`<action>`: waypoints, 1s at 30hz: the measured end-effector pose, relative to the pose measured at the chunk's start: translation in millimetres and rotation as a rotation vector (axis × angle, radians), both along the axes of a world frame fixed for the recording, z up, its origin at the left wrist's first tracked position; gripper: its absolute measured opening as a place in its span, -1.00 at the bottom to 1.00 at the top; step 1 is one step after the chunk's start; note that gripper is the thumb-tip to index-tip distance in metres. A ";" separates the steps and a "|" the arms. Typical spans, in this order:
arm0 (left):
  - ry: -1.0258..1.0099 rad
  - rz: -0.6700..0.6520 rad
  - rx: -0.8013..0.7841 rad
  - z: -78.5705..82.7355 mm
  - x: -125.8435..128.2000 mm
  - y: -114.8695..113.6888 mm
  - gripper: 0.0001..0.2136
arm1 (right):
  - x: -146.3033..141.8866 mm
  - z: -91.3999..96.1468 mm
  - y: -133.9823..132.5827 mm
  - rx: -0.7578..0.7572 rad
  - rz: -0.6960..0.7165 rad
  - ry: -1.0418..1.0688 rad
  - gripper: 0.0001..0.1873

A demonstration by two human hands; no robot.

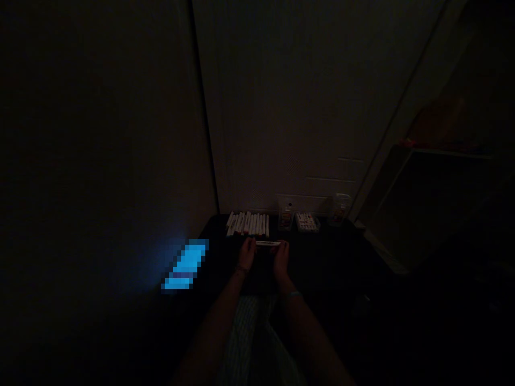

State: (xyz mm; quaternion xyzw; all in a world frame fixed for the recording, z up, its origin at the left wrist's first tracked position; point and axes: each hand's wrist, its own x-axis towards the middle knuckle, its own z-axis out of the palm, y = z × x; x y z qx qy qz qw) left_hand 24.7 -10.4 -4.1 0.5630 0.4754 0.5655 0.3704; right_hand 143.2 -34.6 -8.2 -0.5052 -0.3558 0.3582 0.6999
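Marker (pixel 268 243) is pinched between left hand (pixel 247 254) and right hand (pixel 281 258), one per end; imo keep the grip light and level.

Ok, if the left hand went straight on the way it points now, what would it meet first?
Probably the row of white markers just beyond: the left hand, holding one end of a single marker, points toward them. Depth is unclear in this dim light, so it might pass above.
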 end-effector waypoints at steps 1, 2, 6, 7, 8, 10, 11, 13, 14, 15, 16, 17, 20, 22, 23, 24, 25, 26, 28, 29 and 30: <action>0.003 -0.003 0.011 -0.5 0.0 0.3 -0.70 | 0.1 0.6 -0.5 -0.002 -0.006 -0.009 -0.69; 0.005 -0.002 0.023 -0.8 0.2 0.6 -0.71 | 0.2 1.2 -1.0 -0.007 -0.012 -0.019 -0.69; 0.013 -0.002 0.046 -1.4 0.5 1.7 -0.73 | 0.1 2.5 -2.9 -0.014 -0.014 -0.028 -0.66; 0.016 -0.010 0.050 -1.6 0.4 2.1 -0.73 | -0.2 2.2 -3.1 -0.007 -0.019 -0.023 -0.65; 0.019 -0.020 0.054 -2.1 0.3 2.5 -0.73 | -0.4 1.6 -3.0 0.000 -0.030 -0.021 -0.64; 0.017 -0.021 0.064 -3.7 0.2 3.5 -0.73 | -0.7 0.0 -2.1 0.016 -0.052 -0.023 -0.64; 0.016 -0.019 0.068 -4.7 0.1 4.1 -0.74 | -0.8 -0.9 -1.4 0.018 -0.058 -0.024 -0.63; 0.012 -0.029 0.071 -6.8 0.0 5.4 -0.74 | -0.7 -2.5 0.2 0.008 -0.058 -0.018 -0.60; 0.011 -0.042 0.069 -7.6 -0.1 6.0 -0.74 | -0.6 -2.9 1.0 0.001 -0.056 -0.013 -0.59; 0.013 -0.059 0.068 -8.2 -0.2 6.4 -0.75 | -0.4 -3.2 1.6 -0.005 -0.056 -0.008 -0.57; 0.014 -0.074 0.067 -8.3 -0.4 6.7 -0.75 | -0.3 -3.2 2.1 -0.011 -0.061 -0.003 -0.55; 0.013 -0.083 0.063 -8.1 -0.6 6.7 -0.75 | -0.1 -3.1 2.5 -0.016 -0.068 0.001 -0.52; -0.001 -0.099 0.050 -5.4 -1.3 5.7 -0.74 | 0.2 -2.3 2.6 -0.024 -0.080 0.008 -0.43; -0.014 -0.115 0.041 -2.9 -1.6 4.5 -0.74 | 0.2 -2.2 2.5 -0.020 -0.071 0.036 -0.38; -0.018 -0.123 0.037 -1.9 -1.6 4.0 -0.73 | 0.1 -2.3 2.7 -0.014 -0.059 0.055 -0.36; -0.021 -0.127 0.034 -1.2 -1.6 3.7 -0.73 | 0.0 -2.6 2.9 -0.005 -0.043 0.073 -0.36; -0.021 -0.127 0.031 -0.9 -1.6 3.5 -0.72 | -0.2 -2.9 3.2 0.003 -0.025 0.086 -0.36; -0.021 -0.123 0.027 -1.1 -1.5 3.6 -0.71 | -0.6 -3.3 3.6 0.010 -0.008 0.091 -0.37; -0.020 -0.119 0.025 -2.3 -1.5 4.1 -0.71 | -1.6 -3.9 4.2 0.025 0.000 0.079 -0.40; -0.020 -0.118 0.028 -3.2 -1.7 4.5 -0.71 | -2.2 -4.1 4.3 0.035 -0.001 0.065 -0.41; -0.019 -0.119 0.030 -4.0 -1.9 4.9 -0.71 | -2.8 -4.2 4.4 0.043 -0.002 0.050 -0.41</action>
